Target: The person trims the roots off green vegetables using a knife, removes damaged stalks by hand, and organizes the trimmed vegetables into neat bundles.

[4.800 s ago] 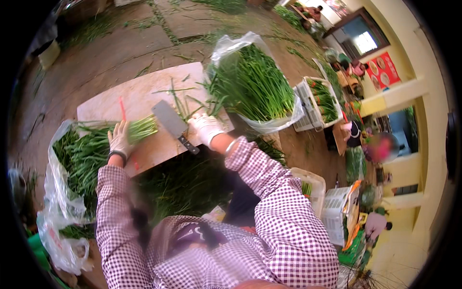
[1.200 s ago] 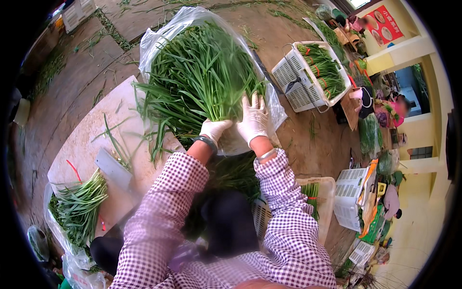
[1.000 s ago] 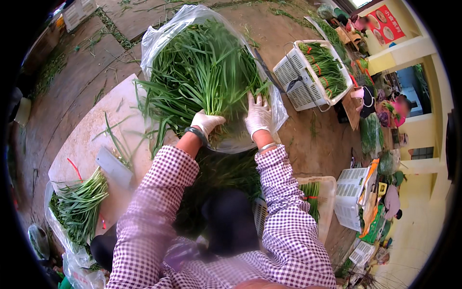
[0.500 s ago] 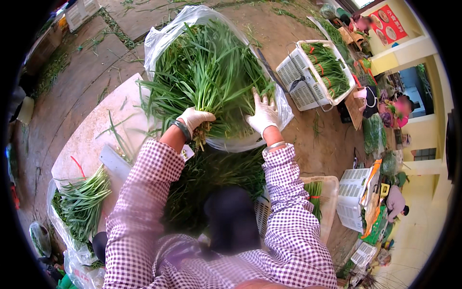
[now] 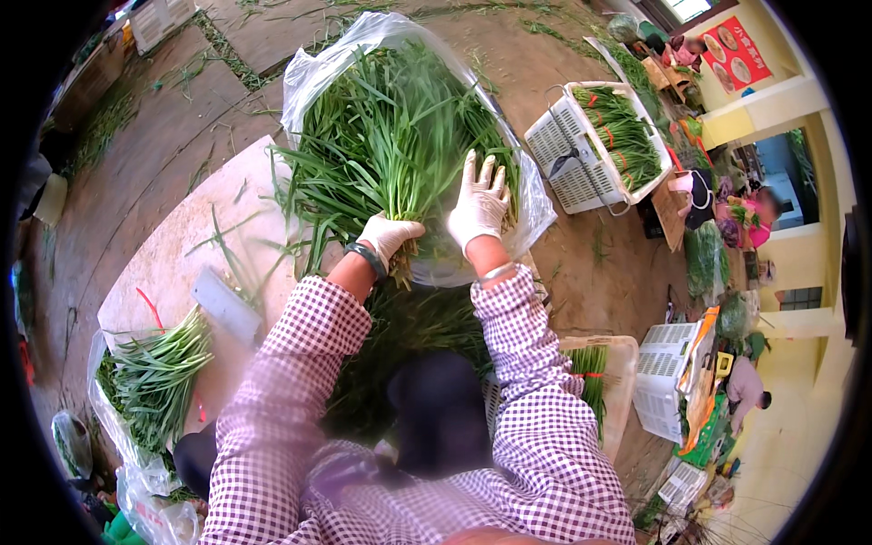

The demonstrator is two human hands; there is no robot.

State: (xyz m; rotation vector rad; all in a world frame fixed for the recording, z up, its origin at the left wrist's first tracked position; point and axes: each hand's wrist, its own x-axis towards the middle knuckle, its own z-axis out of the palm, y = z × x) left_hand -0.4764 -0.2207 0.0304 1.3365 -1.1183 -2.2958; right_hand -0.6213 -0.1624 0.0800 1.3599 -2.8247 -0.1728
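My gloved left hand (image 5: 391, 236) is closed around the pale stem ends of a bunch of garlic chives (image 5: 396, 177). The long green leaves fan out away from me over more loose greens in a clear plastic bag (image 5: 302, 91). Just right of the bunch, my gloved right hand (image 5: 480, 204) lies flat over the bag's near right part, its fingers stretched and spread. I see nothing in its grip. Below my hands, a dark heap of greens (image 5: 400, 318) lies between my forearms.
On the pale board (image 5: 173, 245) at left lie a flat grey metal piece (image 5: 227, 304), a red tie (image 5: 150, 309) and a bunch of greens (image 5: 163, 372). At right stands a white crate (image 5: 572, 150) of red-tied bundles; a tray (image 5: 622, 391) is nearer me. Other people sit far right.
My right hand has moved left, closer to the bunch, off the greens at the bag's right side. The left hand, still gripping the chives, has shifted slightly right and nearer me.
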